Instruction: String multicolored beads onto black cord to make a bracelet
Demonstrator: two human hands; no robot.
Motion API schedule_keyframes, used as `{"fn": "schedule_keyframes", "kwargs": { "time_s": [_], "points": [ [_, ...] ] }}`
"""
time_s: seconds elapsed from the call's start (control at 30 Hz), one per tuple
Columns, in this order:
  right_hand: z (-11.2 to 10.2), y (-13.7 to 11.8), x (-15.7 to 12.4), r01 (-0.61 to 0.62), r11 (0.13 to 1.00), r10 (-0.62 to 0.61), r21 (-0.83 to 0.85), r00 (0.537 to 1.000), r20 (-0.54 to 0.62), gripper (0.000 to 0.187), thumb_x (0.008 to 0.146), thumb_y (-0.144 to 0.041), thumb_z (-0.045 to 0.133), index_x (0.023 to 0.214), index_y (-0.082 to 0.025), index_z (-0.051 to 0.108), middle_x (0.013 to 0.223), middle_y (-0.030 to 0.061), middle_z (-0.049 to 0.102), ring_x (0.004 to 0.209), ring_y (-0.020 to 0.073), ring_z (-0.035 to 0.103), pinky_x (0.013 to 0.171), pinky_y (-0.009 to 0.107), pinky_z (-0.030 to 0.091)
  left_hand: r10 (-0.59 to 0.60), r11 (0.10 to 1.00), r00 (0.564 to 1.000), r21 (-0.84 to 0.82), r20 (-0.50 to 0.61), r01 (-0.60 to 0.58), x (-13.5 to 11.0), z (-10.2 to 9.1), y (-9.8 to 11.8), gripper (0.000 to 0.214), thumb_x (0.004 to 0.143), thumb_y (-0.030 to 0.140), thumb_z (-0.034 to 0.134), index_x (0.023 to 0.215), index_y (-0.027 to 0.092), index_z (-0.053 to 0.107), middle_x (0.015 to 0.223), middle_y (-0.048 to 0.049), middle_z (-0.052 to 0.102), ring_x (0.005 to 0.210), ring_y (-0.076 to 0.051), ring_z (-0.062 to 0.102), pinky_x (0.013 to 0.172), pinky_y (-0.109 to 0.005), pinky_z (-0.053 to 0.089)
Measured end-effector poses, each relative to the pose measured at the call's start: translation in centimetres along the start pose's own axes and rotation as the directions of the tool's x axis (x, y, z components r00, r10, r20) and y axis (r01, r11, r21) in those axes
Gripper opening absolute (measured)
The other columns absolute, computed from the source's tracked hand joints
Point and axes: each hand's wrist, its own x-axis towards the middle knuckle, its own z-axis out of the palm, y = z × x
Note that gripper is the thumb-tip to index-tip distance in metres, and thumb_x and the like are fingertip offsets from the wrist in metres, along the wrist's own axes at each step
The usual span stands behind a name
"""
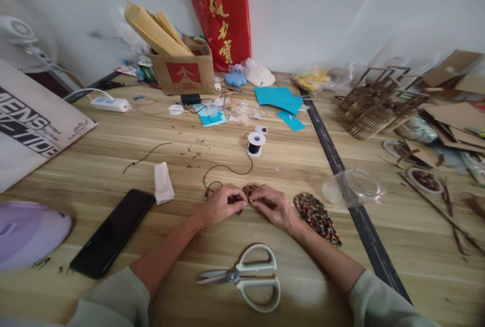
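My left hand and my right hand meet at the middle of the wooden table, fingers pinched together on a strand of small multicoloured beads. A thin black cord runs from the strand up to a white spool. A pile of loose coloured beads lies just right of my right hand. White-handled scissors lie shut in front of my wrists.
A black phone and folded tissue lie to the left. A clear plastic jar lies tipped on the right. Behind are a cardboard box, a red bag, blue paper, wooden model pieces and cardboard scraps.
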Motion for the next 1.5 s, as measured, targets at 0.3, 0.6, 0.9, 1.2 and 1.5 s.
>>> {"fn": "schedule_keyframes", "kwargs": {
  "time_s": [0.3,0.6,0.9,1.2,1.5],
  "points": [
    [-0.06,-0.06,0.17,0.043,0.999,-0.043,-0.015,0.998,0.035,0.016,0.092,-0.03,0.055,0.091,-0.018,0.065,0.084,0.0084,0.066,0.082,0.02,0.062,0.074,0.034,0.051,0.015,1.0,1.0,-0.003,-0.003,-0.015,0.05,0.07,0.02,0.01,0.078,0.021,0.062,0.075,0.014,0.068,0.072,-0.0014,0.06,0.063,-0.011,0.055,0.058,-0.019,0.044],
    [0.15,0.04,0.02,0.044,0.998,-0.044,-0.036,0.999,0.009,0.015,0.091,-0.03,0.057,0.09,-0.017,0.064,0.079,0.0068,0.064,0.074,0.017,0.06,0.067,0.029,0.05,0.042,0.999,0.999,0.016,-0.012,-0.042,0.26,0.18,-0.42,0.009,0.077,0.021,0.064,0.075,0.013,0.069,0.072,-0.0022,0.059,0.062,-0.01,0.053,0.057,-0.019,0.043],
    [-0.01,-0.09,0.02,0.06,0.998,-0.06,-0.009,0.998,0.006,0.018,0.093,-0.031,0.052,0.087,-0.017,0.063,0.081,0.0076,0.065,0.079,0.0176,0.061,0.072,0.031,0.05,0.043,0.999,0.999,0.024,-0.013,-0.042,0.29,0.06,-0.2,0.009,0.076,0.02,0.064,0.077,0.014,0.07,0.075,-0.003,0.062,0.063,-0.011,0.055,0.06,-0.02,0.045],
    [-0.09,-0.18,-0.2,0.077,0.996,-0.077,-0.055,0.997,-0.003,0.014,0.095,-0.026,0.048,0.088,-0.018,0.058,0.083,0.0066,0.06,0.081,0.018,0.057,0.073,0.031,0.048,0.031,0.999,0.999,-0.034,-0.015,-0.031,0.26,0.07,-0.17,0.014,0.079,0.019,0.058,0.085,0.013,0.07,0.082,-0.0047,0.068,0.07,-0.013,0.061,0.065,-0.021,0.048],
    [-0.1,-0.61,-0.59,0.121,0.987,-0.134,-0.103,0.983,-0.128,0.009,0.095,-0.022,0.045,0.091,-0.019,0.053,0.086,0.0067,0.056,0.084,0.0189,0.056,0.075,0.032,0.047,0.081,0.981,0.995,-0.173,-0.063,-0.091,0.3,-0.77,-0.19,0.02,0.084,0.015,0.05,0.091,0.013,0.069,0.092,-0.0072,0.072,0.089,-0.017,0.066,0.082,-0.027,0.05]
  ]
}}
